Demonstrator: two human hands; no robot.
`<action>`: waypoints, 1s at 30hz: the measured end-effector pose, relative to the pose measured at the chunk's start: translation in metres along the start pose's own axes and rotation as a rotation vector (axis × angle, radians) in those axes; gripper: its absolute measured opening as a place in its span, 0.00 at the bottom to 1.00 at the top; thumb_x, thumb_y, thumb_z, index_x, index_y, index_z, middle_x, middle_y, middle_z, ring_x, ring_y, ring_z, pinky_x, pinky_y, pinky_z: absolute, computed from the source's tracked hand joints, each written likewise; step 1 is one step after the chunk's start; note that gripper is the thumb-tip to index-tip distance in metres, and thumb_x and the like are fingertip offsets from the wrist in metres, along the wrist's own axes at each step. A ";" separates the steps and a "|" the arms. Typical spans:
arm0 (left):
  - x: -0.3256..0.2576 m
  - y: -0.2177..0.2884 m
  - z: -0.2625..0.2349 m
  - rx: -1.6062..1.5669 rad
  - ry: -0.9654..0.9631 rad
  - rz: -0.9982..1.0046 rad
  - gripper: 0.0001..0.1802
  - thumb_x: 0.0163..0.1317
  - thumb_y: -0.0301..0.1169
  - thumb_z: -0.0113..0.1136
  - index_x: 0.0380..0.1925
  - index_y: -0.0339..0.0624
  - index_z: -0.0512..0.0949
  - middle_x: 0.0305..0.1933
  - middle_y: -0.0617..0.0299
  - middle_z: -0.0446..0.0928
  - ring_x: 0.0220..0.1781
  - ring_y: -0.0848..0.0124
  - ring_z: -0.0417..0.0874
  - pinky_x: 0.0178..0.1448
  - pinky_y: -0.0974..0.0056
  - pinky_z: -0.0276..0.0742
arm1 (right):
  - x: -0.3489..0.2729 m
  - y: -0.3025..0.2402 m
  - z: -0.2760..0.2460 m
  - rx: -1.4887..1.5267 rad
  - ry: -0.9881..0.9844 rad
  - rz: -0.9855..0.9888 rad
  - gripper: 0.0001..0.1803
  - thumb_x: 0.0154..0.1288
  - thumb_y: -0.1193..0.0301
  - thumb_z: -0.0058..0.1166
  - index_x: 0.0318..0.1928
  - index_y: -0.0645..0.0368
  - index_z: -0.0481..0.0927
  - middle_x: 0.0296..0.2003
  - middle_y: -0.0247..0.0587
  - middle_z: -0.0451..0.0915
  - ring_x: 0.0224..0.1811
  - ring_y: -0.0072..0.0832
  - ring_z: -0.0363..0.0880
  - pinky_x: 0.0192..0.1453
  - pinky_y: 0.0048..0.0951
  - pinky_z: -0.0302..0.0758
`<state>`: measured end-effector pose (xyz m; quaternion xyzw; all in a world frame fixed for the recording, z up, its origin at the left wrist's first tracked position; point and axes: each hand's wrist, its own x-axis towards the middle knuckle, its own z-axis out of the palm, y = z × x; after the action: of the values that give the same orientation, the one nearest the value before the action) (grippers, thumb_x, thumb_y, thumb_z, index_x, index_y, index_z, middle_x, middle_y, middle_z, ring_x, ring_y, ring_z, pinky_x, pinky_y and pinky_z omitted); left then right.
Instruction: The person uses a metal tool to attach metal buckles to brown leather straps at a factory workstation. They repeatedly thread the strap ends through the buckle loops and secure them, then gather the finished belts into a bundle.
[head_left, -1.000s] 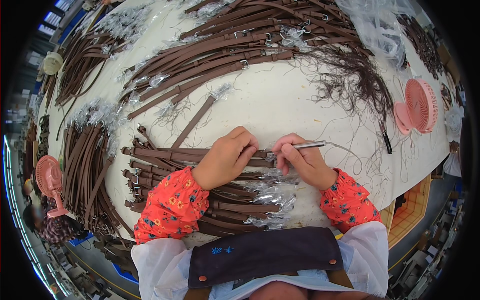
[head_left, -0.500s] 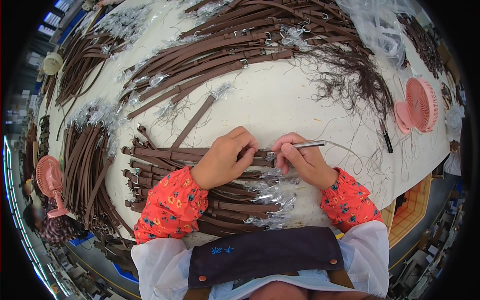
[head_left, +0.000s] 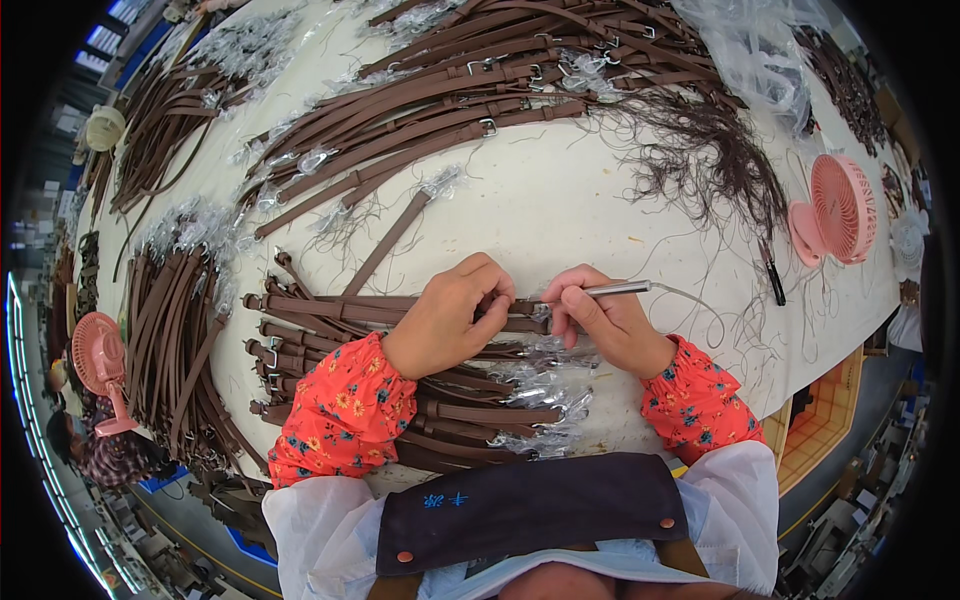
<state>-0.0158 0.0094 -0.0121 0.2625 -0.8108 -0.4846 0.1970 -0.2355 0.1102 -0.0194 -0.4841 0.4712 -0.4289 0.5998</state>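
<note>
Left hand (head_left: 450, 310) and right hand (head_left: 605, 320), both bare, are near each other but apart, above the upper part of a bundle of brown straps (head_left: 495, 412). The left is over the topmost straps, thumb and fingers curled inward; whether they pinch a strap cannot be told, as the knuckles cover what lies beneath. The right is closed around a slim silver tool (head_left: 625, 288), held much like a pen, with a thin cord (head_left: 683, 292) running from its outer end. One strap end (head_left: 526, 324) lies in the gap between the hands, clear plastic wrap (head_left: 541, 316) just beside the right fingers. The rest of the bundle spreads leftward and toward the body, passing under the left hand and forearm.

As for writing, a short group of blue characters sits on the left part of the dark apron (head_left: 560, 515); any marking on the straps is too small to tell. Farther across the pale table (head_left: 560, 210) lie more straps and a tangle of dark threads (head_left: 738, 148), with a pink fan (head_left: 840, 210) to the right.
</note>
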 end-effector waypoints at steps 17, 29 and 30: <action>-0.002 0.000 -0.001 0.612 0.064 0.326 0.10 0.53 0.22 0.69 0.31 0.40 0.76 0.36 0.60 0.76 0.35 0.60 0.78 0.38 0.60 0.75 | 0.001 0.010 -0.002 0.052 0.132 -0.240 0.15 0.81 0.65 0.42 0.54 0.64 0.74 0.36 0.38 0.80 0.35 0.21 0.79 0.43 0.25 0.77; -0.008 0.000 0.008 0.437 0.063 0.217 0.09 0.54 0.20 0.67 0.34 0.37 0.77 0.40 0.57 0.77 0.34 0.59 0.80 0.39 0.60 0.77 | 0.001 0.009 -0.001 0.081 0.126 -0.200 0.16 0.82 0.63 0.41 0.53 0.63 0.74 0.34 0.38 0.79 0.32 0.20 0.79 0.41 0.24 0.77; -0.008 -0.001 0.009 0.554 0.076 0.305 0.09 0.54 0.20 0.67 0.34 0.37 0.77 0.40 0.57 0.77 0.35 0.58 0.81 0.40 0.59 0.77 | 0.001 0.010 -0.002 0.084 0.117 -0.194 0.16 0.82 0.63 0.41 0.52 0.63 0.74 0.34 0.37 0.79 0.32 0.20 0.79 0.40 0.24 0.76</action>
<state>-0.0147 0.0202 -0.0173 0.1994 -0.9340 -0.2002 0.2187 -0.2363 0.1108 -0.0292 -0.4758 0.4379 -0.5319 0.5467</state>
